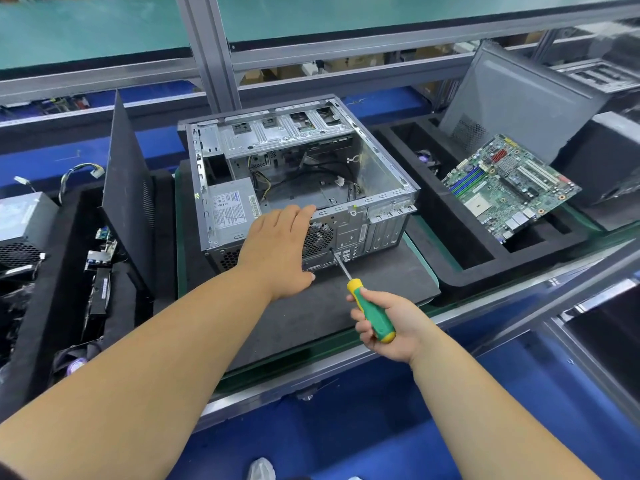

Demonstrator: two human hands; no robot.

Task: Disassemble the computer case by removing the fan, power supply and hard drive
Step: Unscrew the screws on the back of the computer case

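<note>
A green-and-yellow screwdriver handle [372,311] is seen at five o'clock of the silver-grey case [301,181]; a green motherboard [509,185] at three o'clock.

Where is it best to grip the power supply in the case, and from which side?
Probably from above: the power supply sits in the case's near-left corner with its labelled top face exposed. Grip its two long sides once it is unscrewed; the other faces are against the case walls.
</note>
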